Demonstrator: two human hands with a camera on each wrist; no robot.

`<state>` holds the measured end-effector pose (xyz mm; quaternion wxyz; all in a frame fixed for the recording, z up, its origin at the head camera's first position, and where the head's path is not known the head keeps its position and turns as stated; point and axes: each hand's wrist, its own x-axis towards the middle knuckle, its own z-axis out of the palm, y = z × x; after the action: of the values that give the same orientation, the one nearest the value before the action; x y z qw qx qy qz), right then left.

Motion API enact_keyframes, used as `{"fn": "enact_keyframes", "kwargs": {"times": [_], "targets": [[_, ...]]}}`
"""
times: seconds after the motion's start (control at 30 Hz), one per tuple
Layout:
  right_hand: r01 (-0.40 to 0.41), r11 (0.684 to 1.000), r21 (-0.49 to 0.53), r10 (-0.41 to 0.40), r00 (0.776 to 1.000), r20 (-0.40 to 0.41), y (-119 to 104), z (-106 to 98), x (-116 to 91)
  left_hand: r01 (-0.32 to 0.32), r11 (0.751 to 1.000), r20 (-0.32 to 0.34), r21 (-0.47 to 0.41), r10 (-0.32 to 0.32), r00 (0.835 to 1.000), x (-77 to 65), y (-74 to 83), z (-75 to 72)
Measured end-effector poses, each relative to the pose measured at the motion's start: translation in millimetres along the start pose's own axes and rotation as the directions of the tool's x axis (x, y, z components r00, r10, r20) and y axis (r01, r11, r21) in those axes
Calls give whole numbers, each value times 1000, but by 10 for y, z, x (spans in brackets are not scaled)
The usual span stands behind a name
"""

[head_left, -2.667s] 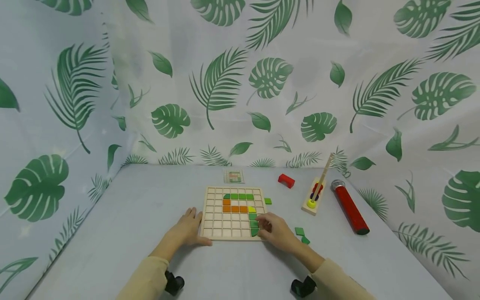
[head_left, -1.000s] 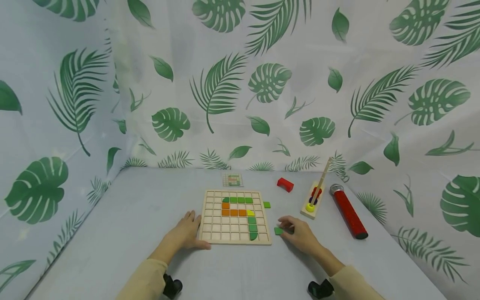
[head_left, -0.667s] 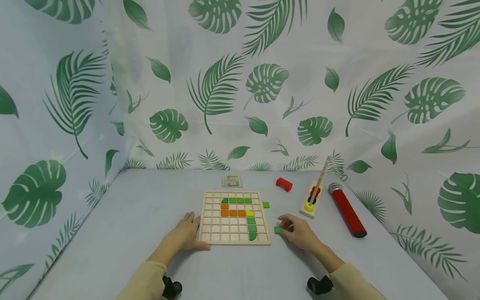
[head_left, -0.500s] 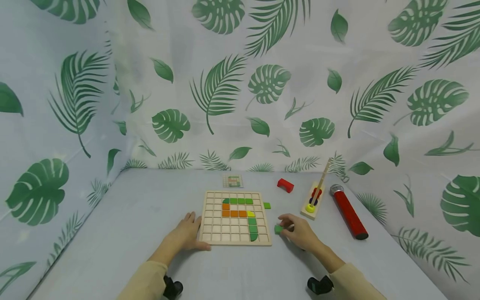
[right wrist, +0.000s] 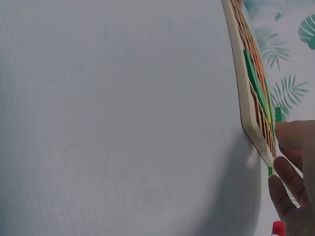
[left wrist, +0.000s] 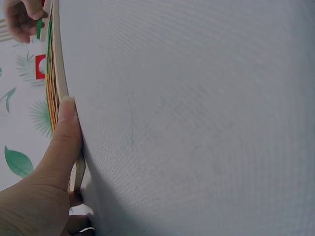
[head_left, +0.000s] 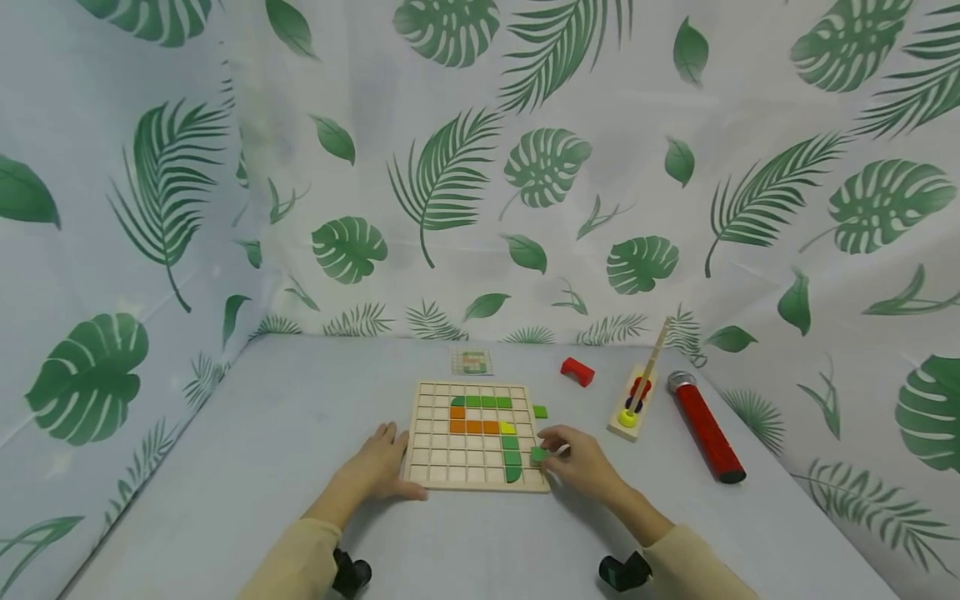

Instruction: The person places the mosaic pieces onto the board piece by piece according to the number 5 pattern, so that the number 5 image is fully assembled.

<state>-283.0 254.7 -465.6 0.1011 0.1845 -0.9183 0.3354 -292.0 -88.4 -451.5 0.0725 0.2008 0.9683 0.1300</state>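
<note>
My right hand [head_left: 583,467] pinches a small green square tile [head_left: 538,454] between thumb and fingers, over the right edge of a wooden grid board [head_left: 442,457]. In the right wrist view the tile [right wrist: 278,114] shows at the thumb tip. Green, orange and yellow tiles lie in the board's cells, with a rounded green tile [head_left: 513,474] at the bottom of the right-hand column. My left hand [head_left: 378,467] rests against the board's near left corner, fingers extended along the left side. In the left wrist view its thumb [left wrist: 67,109] touches the near edge.
Another green tile [head_left: 540,412] lies beside the board's right edge. Behind the board is a pattern card [head_left: 472,361]. To the right stand a red arch block [head_left: 577,372], a wooden bead stand [head_left: 634,404] with an upright stick, and a red microphone-like object [head_left: 707,429].
My right hand left the board's right-hand column, took hold of a green tile to the right of the board, and carried it left to the board's edge. My left hand stayed put.
</note>
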Motion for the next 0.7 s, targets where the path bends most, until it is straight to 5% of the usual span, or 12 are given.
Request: {"fn": "enact_keyframes", "kwargs": {"times": [0.7], "targets": [[106, 994, -11, -105, 994, 36, -345, 346, 85, -15, 999, 6, 43, 15, 1000, 36, -31, 14]]}}
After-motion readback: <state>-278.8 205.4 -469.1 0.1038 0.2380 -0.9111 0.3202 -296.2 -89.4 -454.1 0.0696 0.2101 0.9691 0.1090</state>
